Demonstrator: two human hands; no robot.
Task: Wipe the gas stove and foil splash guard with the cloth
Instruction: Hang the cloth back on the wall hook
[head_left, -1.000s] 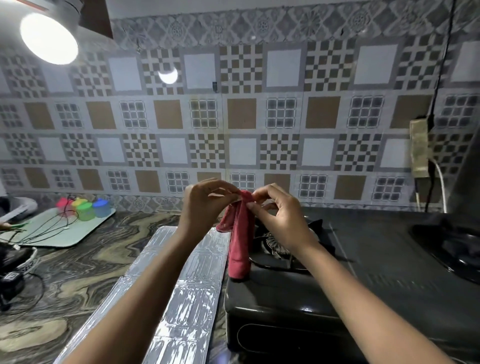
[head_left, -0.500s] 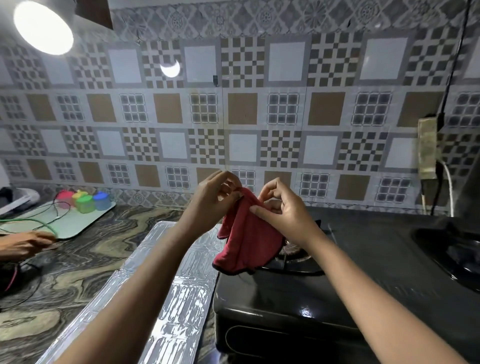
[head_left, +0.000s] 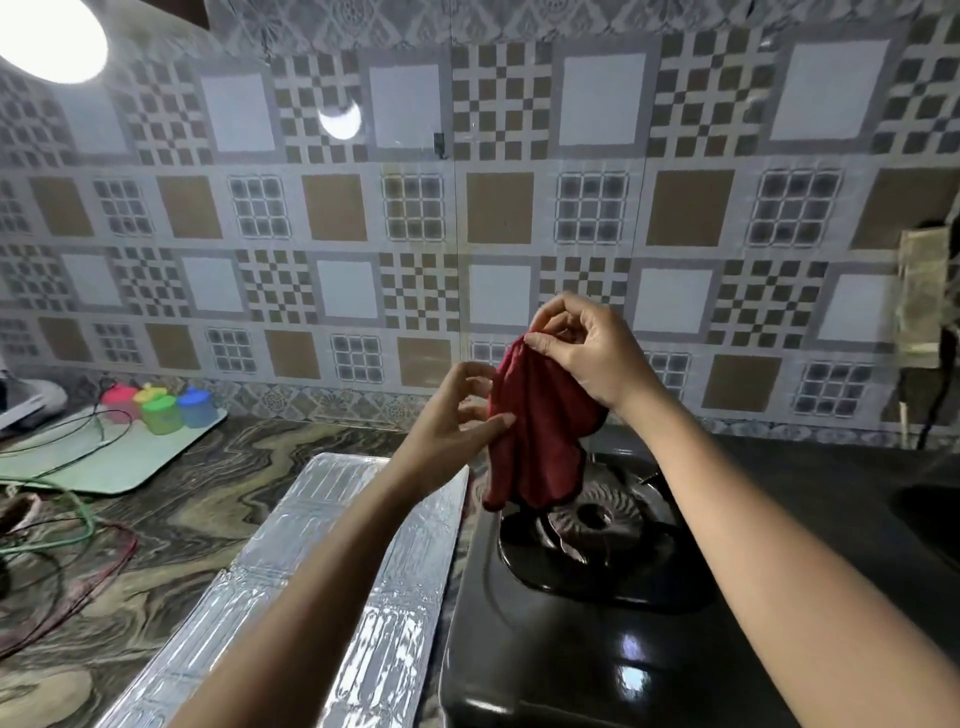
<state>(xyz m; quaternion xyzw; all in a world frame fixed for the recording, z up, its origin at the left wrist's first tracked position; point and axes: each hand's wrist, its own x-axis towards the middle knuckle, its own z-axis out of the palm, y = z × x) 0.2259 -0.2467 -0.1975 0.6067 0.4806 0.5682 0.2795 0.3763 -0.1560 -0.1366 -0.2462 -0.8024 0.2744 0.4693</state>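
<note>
While the right hand (head_left: 587, 358) is pinching the cloth (head_left: 540, 436) by its top edge so it is hanging clear above the stove (head_left: 597, 649), the left hand (head_left: 457, 415) is gripping its side, seemingly to fold it before wiping, with the foil (head_left: 332, 571) lying flat on the worktop (head_left: 171, 525) beside the stove.

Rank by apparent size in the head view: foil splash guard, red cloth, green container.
1. foil splash guard, though nearness to the camera enlarges it.
2. red cloth, hanging from the right hand.
3. green container.
</note>
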